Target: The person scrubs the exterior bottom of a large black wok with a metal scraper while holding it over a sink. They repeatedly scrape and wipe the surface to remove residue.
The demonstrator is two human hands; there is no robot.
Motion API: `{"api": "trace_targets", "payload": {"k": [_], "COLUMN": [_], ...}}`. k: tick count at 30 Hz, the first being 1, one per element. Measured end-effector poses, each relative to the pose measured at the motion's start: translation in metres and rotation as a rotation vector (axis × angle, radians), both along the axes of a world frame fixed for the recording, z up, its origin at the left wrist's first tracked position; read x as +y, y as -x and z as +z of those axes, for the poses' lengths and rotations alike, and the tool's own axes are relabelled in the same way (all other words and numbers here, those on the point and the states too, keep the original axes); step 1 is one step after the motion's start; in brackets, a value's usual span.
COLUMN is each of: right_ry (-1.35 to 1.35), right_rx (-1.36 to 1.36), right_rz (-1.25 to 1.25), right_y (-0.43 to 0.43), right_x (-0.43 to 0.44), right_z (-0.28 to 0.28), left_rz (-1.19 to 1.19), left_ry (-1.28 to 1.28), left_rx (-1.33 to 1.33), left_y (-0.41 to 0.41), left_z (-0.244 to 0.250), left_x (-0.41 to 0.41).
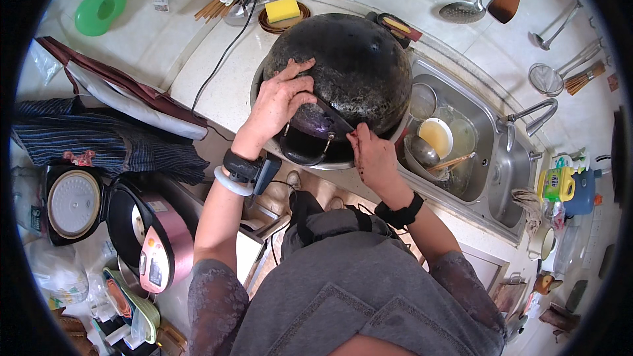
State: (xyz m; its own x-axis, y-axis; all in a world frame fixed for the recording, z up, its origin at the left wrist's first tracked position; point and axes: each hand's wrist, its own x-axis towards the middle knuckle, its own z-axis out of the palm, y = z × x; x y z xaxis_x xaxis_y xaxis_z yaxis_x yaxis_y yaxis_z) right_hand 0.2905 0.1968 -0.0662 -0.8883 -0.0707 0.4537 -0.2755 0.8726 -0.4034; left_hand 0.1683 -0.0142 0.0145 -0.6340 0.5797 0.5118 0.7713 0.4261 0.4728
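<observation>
A blackened wok [346,59] lies upside down over a wide basin [341,164] on the counter, its underside up and worn grey in patches. Against that underside rests a dark flat blade or scraper [335,114], slanting down to the right between my hands. The fingers of my left hand [287,94] spread over the wok, with the thumb and a fingertip at the tool's upper end. My right hand [373,155] is closed around its lower end and has dark smudges on the fingers. A looped metal handle [309,160] shows at the near side.
Right of the wok is a steel sink [477,158] holding bowls, a ladle and chopsticks, with a faucet [531,117]. A yellow sponge [282,10] sits behind the wok. A black cord [225,54] crosses the counter. An open pink rice cooker [153,232] stands at left.
</observation>
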Motion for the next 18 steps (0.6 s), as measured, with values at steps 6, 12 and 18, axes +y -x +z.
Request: {"api": "trace_targets", "payload": {"k": [6, 12, 18], "right_ry": [-0.036, -0.045, -0.02], "right_rx": [0.006, 0.028, 0.062], "right_rz": [-0.011, 0.013, 0.02], "right_y": [0.009, 0.001, 0.002], "right_x": [0.01, 0.011, 0.012], "right_z": [0.007, -0.007, -0.003], "left_rz": [0.065, 0.0, 0.013], "left_ry": [0.031, 0.118, 0.054], "left_rx": [-0.22, -0.027, -0.022], "left_y": [-0.002, -0.004, -0.006], "left_z": [0.016, 0.005, -0.001], "left_x": [0.002, -0.003, 0.001]}}
